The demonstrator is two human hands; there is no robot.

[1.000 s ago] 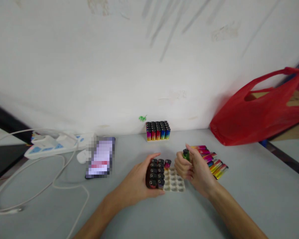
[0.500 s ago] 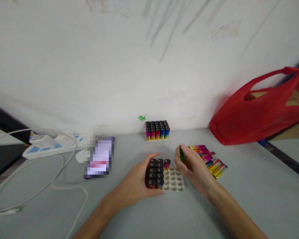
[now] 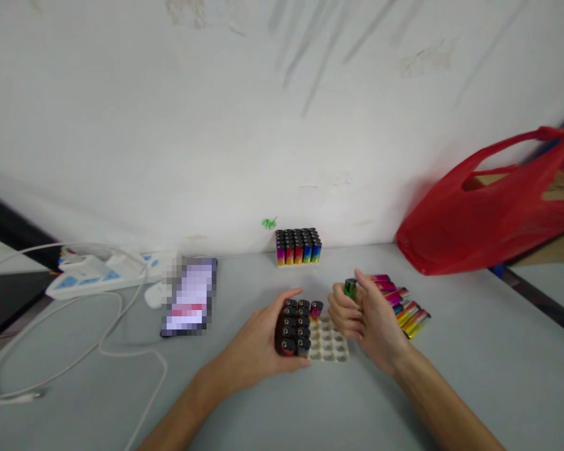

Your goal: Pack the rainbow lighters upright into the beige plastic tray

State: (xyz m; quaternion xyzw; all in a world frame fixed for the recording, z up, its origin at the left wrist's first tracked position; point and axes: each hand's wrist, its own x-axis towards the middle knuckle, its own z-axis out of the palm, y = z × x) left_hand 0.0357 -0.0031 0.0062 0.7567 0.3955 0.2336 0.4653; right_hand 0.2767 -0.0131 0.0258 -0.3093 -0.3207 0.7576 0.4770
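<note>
Grey tabletop (image 3: 244, 413) fills the lower half of the frame, meeting a scuffed white wall (image 3: 216, 125) with one green scribble (image 3: 269, 223) just above the join at centre. Any words on the one phone (image 3: 192, 294), left of centre, are pixelated past reading; two blue patches of print on the one white power strip (image 3: 79, 285) behind it are too blurred for me as well.

Just below centre, one pale tray (image 3: 328, 347) sits on the table with eleven upright lighters (image 3: 303, 322) in it: two columns of five plus one beside them at the far edge. Its sockets show to their right. My left hand (image 3: 258, 341) grips the tray's left end, fingers at the far side and thumb at the near. My right hand (image 3: 366, 319) is closed round one green lighter (image 3: 350, 289), thumb raised, just right of the tray.

Behind that hand lie several loose lighters (image 3: 413, 319), partly hidden. Against the wall stands a block of lighters (image 3: 298, 247), five across its front. One red bag (image 3: 474, 219) leans at right.
</note>
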